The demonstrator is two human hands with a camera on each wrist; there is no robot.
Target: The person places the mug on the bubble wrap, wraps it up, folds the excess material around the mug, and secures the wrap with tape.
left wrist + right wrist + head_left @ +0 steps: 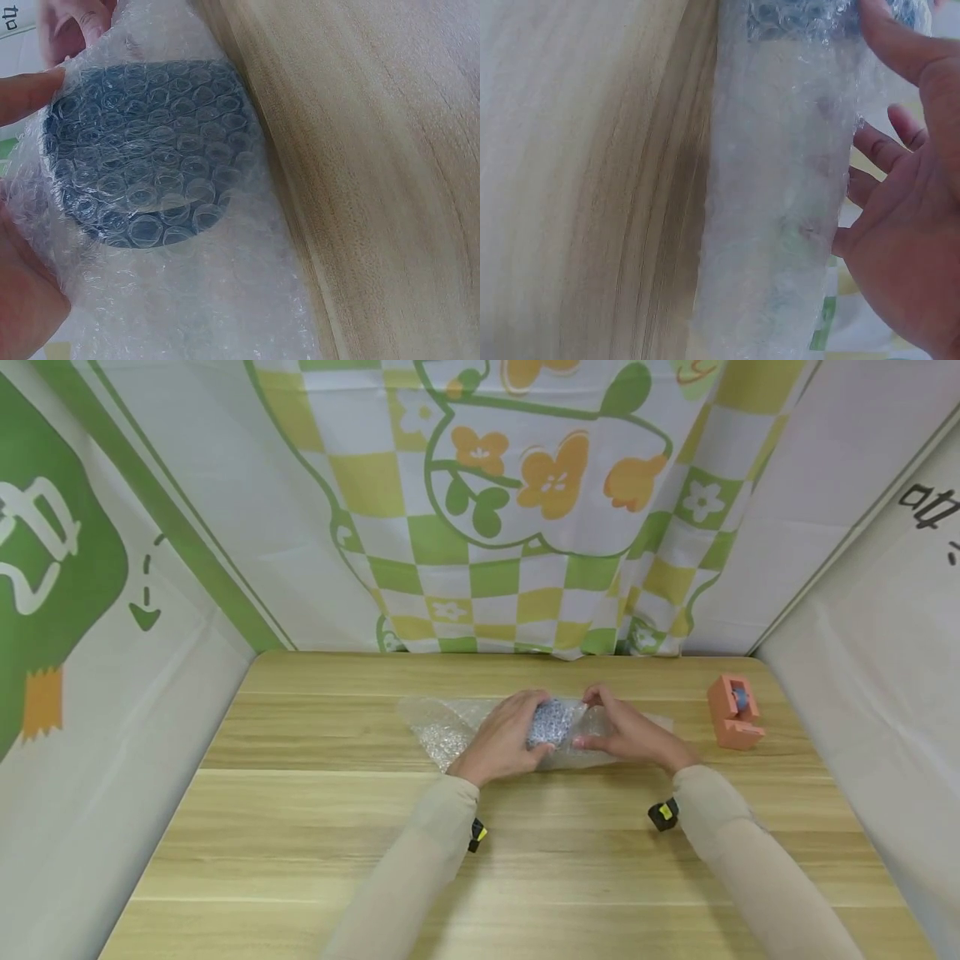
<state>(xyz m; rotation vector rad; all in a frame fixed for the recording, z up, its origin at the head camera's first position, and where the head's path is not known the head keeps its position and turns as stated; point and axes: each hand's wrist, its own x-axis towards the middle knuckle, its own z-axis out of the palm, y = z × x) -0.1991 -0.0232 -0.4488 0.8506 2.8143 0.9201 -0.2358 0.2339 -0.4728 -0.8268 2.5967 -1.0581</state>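
A rounded blue item (pixel 551 723) lies wrapped in bubble wrap (pixel 442 735); in the left wrist view the blue item (pixel 150 150) shows dark through the bubbles. My left hand (pixel 506 739) grips the wrapped item from its left side, fingers over the far edge and thumb at the near edge. On the other side my right hand (pixel 630 732) holds the wrap's right part between thumb and fingers. The right wrist view shows the right hand (pixel 907 217) with its thumb on the wrap (pixel 772 187) beside the blue item and its other fingers partly behind the film.
An orange tape dispenser (pixel 735 713) with a blue roll stands at the back right of the wooden table (pixel 300 843). A patterned green, yellow and white curtain (pixel 510 577) hangs behind the table's far edge, with printed cloth walls on both sides.
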